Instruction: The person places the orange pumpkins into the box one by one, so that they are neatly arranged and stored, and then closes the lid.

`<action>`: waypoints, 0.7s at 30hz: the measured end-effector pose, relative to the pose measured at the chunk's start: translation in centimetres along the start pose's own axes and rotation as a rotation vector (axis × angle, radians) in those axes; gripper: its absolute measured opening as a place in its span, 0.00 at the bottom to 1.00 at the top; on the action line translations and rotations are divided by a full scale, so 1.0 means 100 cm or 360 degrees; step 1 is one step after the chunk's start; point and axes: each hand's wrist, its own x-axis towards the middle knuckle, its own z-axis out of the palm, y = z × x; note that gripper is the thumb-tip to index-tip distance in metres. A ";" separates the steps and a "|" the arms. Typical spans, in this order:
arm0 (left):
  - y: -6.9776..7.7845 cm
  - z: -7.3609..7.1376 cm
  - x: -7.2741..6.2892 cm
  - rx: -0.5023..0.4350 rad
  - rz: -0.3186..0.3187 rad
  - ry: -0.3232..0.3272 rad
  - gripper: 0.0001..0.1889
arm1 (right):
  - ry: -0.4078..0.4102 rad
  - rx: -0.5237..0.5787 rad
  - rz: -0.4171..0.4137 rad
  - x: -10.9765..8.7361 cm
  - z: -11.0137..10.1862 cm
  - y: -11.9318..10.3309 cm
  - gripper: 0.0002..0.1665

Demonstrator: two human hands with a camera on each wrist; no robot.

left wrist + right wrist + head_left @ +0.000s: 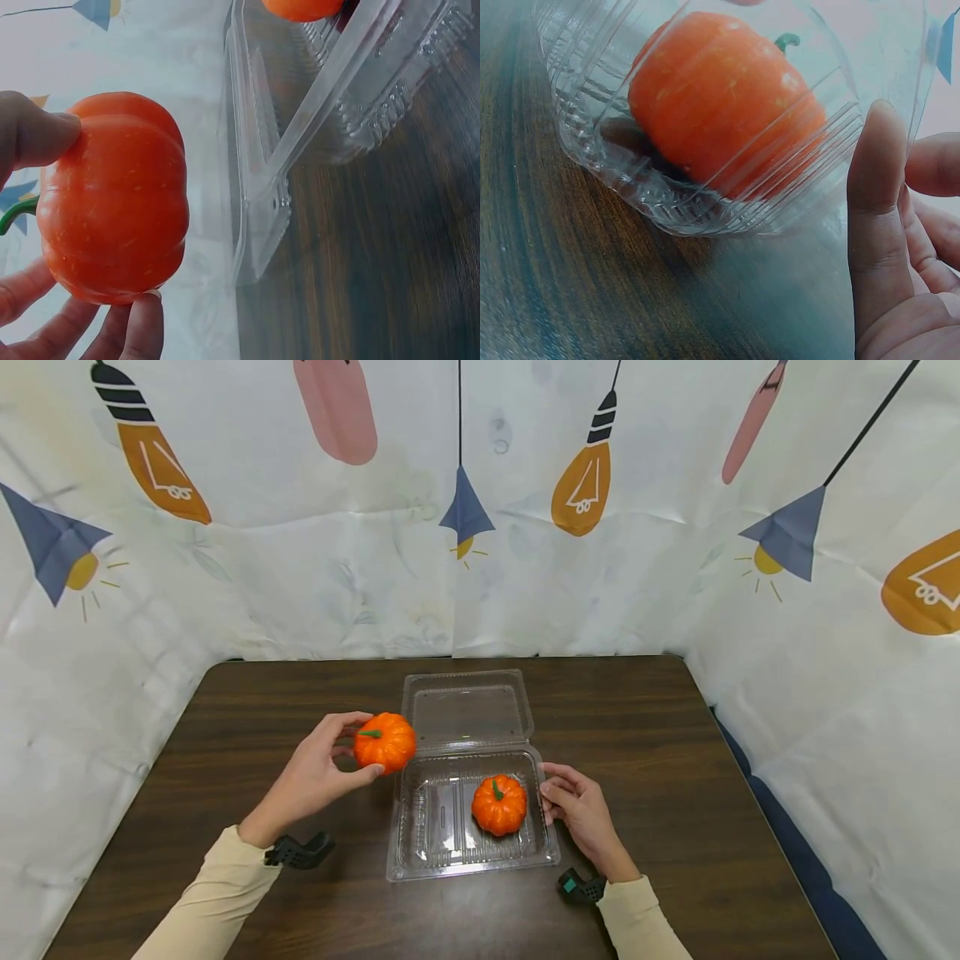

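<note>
My left hand (313, 774) grips a small orange toy pumpkin (387, 742) with a green stem, thumb on one side and fingers on the other. It is held up near the left side of a clear plastic clamshell container (442, 866). In the left wrist view the held pumpkin (120, 202) hangs apart from the container. A second toy pumpkin (498, 805) sits in the right part of the container's base, stem up. My right hand (581, 814) pinches the container's right rim, and the right wrist view has the thumb (877, 172) against the clear wall.
The container's lid (471, 706) lies folded back, away from me, on the dark wooden table (615, 710). A white curtain (375, 585) printed with lamps and bulbs surrounds the table's back and sides. Both wrists wear a black band (300, 852).
</note>
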 end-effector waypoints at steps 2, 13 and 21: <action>0.001 0.002 0.000 0.0001 0.0007 -0.0012 0.37 | 0.0004 -0.0003 0.0004 0.000 0.000 0.000 0.27; 0.011 0.013 0.001 -0.0027 0.0088 -0.0070 0.37 | 0.0001 0.0003 -0.0014 -0.001 0.000 -0.001 0.27; 0.015 0.022 0.001 -0.0027 0.0111 -0.0140 0.36 | -0.0012 0.0005 -0.0004 -0.001 0.000 -0.001 0.27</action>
